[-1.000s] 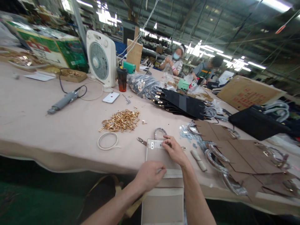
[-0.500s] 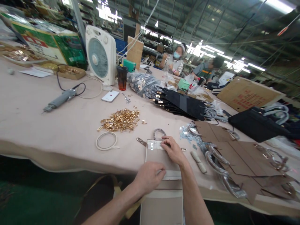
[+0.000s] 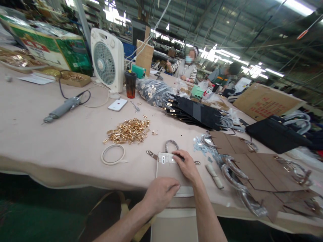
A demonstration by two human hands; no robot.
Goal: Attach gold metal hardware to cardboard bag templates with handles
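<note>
A taupe handbag piece (image 3: 168, 172) lies at the table's front edge, its pale-edged lower part hanging over. Past its top shows a plastic-wrapped handle (image 3: 171, 145). A strap end with a gold metal plate (image 3: 151, 154) sticks out at the left, another gold plate (image 3: 197, 162) at the right. Over the lower part, my left hand (image 3: 161, 193) is closed, fingertips pinched together; what they hold is too small to make out. My right hand (image 3: 187, 164) rests its outstretched fingers on the upper edge, beside a small white label (image 3: 163, 159).
Gold hardware pieces (image 3: 128, 131) lie heaped beyond a tape roll (image 3: 113, 154). Further left are an electric screwdriver (image 3: 62, 109), a phone (image 3: 117, 104) and a fan (image 3: 107, 60). Brown bag pieces (image 3: 262, 171) spread at right; black ones (image 3: 194, 111) lie behind. Two people sit across.
The fingers of my right hand have shifted slightly and straightened at the bag piece's upper edge, uncovering more beside the label. My left hand has barely moved. One person opposite has lowered a hand.
</note>
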